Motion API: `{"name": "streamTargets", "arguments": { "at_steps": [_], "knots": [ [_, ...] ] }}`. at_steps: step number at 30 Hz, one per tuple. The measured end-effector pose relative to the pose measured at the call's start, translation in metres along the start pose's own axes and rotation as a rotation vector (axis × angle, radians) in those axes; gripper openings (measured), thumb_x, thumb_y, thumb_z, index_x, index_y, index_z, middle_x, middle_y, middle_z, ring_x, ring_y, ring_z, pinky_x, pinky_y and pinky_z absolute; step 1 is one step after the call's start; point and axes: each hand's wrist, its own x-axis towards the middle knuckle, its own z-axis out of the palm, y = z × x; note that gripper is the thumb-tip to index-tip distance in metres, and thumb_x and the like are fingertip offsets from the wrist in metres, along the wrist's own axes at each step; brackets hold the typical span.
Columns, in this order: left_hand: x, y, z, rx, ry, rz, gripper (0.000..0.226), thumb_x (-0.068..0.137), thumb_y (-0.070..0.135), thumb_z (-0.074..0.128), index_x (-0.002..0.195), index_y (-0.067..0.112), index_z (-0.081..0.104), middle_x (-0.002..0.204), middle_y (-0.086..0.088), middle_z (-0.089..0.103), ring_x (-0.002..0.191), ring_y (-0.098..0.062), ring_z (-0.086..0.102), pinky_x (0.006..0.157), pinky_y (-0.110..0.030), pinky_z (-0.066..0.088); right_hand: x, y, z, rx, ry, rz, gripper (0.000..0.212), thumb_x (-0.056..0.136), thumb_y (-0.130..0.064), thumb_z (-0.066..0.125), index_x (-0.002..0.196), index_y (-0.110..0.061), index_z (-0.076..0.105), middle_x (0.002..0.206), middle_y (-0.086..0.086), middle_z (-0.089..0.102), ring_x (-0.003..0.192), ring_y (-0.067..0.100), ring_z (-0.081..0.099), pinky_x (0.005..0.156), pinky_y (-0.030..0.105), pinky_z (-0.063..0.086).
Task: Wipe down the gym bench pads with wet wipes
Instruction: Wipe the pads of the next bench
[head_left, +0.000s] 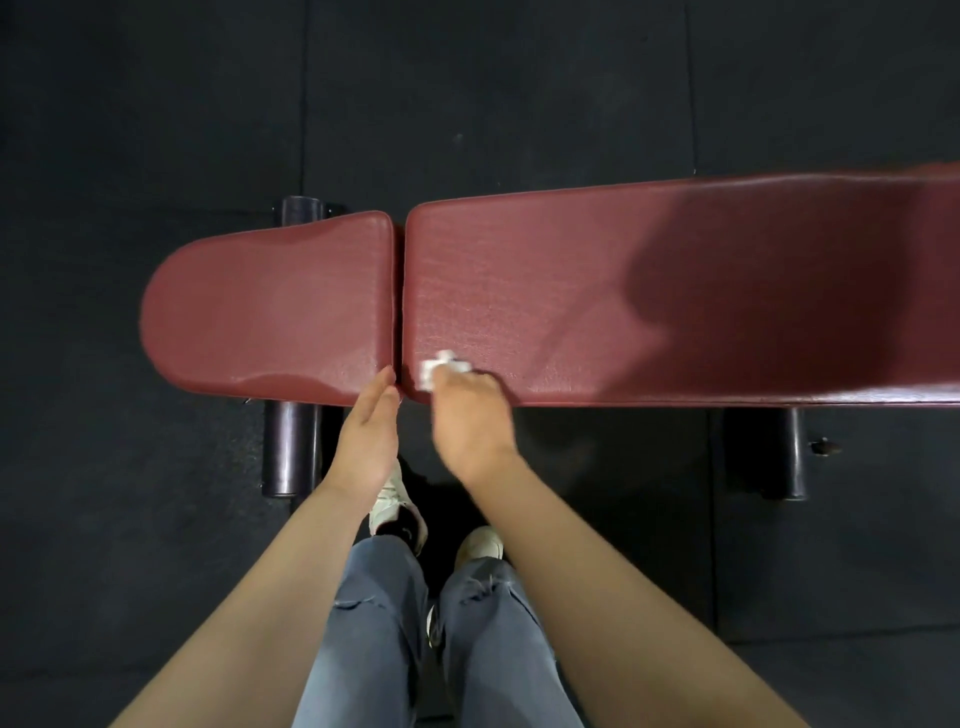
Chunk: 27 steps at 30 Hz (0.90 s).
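While the dark rubber floor (156, 130) fills the view, a dark red gym bench lies across it, its long back pad (675, 291) reaching off the right edge and its shorter, round-ended seat pad (270, 306) to the left, the two parted by a narrow gap, with black frame feet (291, 447) showing beneath. Below stand legs in grey jeans (374, 634) and pale shoes (389, 504). The right hand (470, 415) presses a crumpled white wet wipe (439, 369) under curled fingers onto the back pad's near left corner, and the left hand (371, 426), fingers straight and together, touches the seat pad's near right corner.
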Motion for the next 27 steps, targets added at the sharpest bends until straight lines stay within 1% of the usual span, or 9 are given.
{"name": "streamTargets", "arguments": {
  "at_steps": [3, 5, 9, 13, 17, 20, 23, 25, 27],
  "knots": [
    [0.001, 0.004, 0.000, -0.094, 0.043, -0.036, 0.040, 0.103, 0.026, 0.044, 0.142, 0.030, 0.050, 0.137, 0.009, 0.057, 0.112, 0.009, 0.055, 0.091, -0.014, 0.041, 0.007, -0.027, 0.022, -0.098, -0.154, -0.291, 0.023, 0.092, -0.011, 0.049, 0.111, -0.015, 0.060, 0.108, 0.001, 0.065, 0.096, 0.019, 0.063, 0.086, 0.029, 0.038],
    [-0.001, 0.005, -0.001, -0.040, 0.025, -0.035, 0.043, 0.102, 0.026, 0.045, 0.145, 0.030, 0.047, 0.141, 0.011, 0.053, 0.118, 0.005, 0.050, 0.095, -0.014, 0.035, 0.010, -0.017, 0.021, -0.133, -0.166, -0.376, 0.024, 0.093, -0.013, 0.047, 0.112, -0.015, 0.060, 0.106, -0.001, 0.064, 0.095, 0.019, 0.060, 0.085, 0.029, 0.033],
    [-0.007, 0.003, 0.002, 0.114, -0.049, 0.005, 0.047, 0.105, 0.024, 0.041, 0.152, 0.027, 0.037, 0.155, 0.011, 0.039, 0.132, 0.004, 0.034, 0.108, -0.020, 0.024, -0.007, 0.044, -0.007, -0.169, -0.175, -0.331, 0.024, 0.093, -0.010, 0.043, 0.110, -0.015, 0.060, 0.098, 0.004, 0.064, 0.082, 0.024, 0.052, 0.073, 0.032, 0.023],
    [-0.013, 0.002, 0.007, 0.197, -0.110, -0.033, 0.053, 0.103, 0.022, 0.045, 0.154, 0.031, 0.032, 0.158, 0.004, 0.034, 0.145, -0.009, 0.030, 0.117, -0.029, 0.021, -0.040, 0.126, -0.053, -0.370, 0.012, -0.309, 0.027, 0.065, -0.001, 0.069, 0.091, -0.004, 0.067, 0.066, 0.007, 0.062, 0.061, 0.027, 0.059, 0.061, 0.035, 0.040],
    [-0.014, 0.007, 0.007, 0.226, -0.117, -0.050, 0.055, 0.102, 0.021, 0.045, 0.154, 0.035, 0.031, 0.158, 0.003, 0.035, 0.146, -0.012, 0.031, 0.119, -0.034, 0.022, -0.076, 0.198, -0.086, -0.482, 0.068, -0.188, 0.034, 0.065, 0.001, 0.062, 0.098, -0.004, 0.068, 0.059, 0.003, 0.058, 0.059, 0.028, 0.056, 0.062, 0.036, 0.038],
    [-0.012, 0.009, 0.006, 0.241, -0.135, -0.060, 0.056, 0.102, 0.019, 0.045, 0.154, 0.034, 0.030, 0.159, 0.002, 0.035, 0.146, -0.012, 0.031, 0.117, -0.033, 0.023, -0.093, 0.224, -0.098, -0.354, 0.111, 0.182, 0.015, 0.081, -0.002, 0.064, 0.094, -0.010, 0.064, 0.060, 0.005, 0.058, 0.057, 0.028, 0.053, 0.067, 0.039, 0.038],
    [-0.013, 0.013, 0.005, 0.266, -0.152, -0.065, 0.058, 0.101, 0.016, 0.045, 0.155, 0.033, 0.029, 0.159, 0.001, 0.035, 0.146, -0.013, 0.031, 0.113, -0.030, 0.024, -0.098, 0.205, -0.093, 0.090, 0.292, 0.579, 0.009, 0.090, -0.010, 0.055, 0.097, -0.010, 0.061, 0.068, 0.013, 0.064, 0.064, 0.035, 0.058, 0.064, 0.041, 0.047],
    [-0.013, 0.017, 0.003, 0.263, -0.165, -0.063, 0.059, 0.101, 0.013, 0.045, 0.155, 0.031, 0.029, 0.159, 0.002, 0.034, 0.146, -0.012, 0.030, 0.115, -0.030, 0.023, -0.090, 0.173, -0.084, 0.215, 0.355, 0.495, 0.015, 0.086, -0.005, 0.057, 0.100, -0.005, 0.063, 0.078, 0.018, 0.069, 0.071, 0.040, 0.063, 0.069, 0.045, 0.051],
    [-0.010, 0.020, 0.000, 0.239, -0.177, -0.044, 0.059, 0.101, 0.008, 0.044, 0.155, 0.025, 0.029, 0.159, 0.004, 0.033, 0.146, -0.010, 0.030, 0.118, -0.029, 0.022, -0.073, 0.134, -0.073, 0.221, 0.312, 0.245, 0.018, 0.083, -0.003, 0.059, 0.100, -0.005, 0.066, 0.082, 0.015, 0.069, 0.072, 0.038, 0.063, 0.072, 0.045, 0.050]
  ]
}}
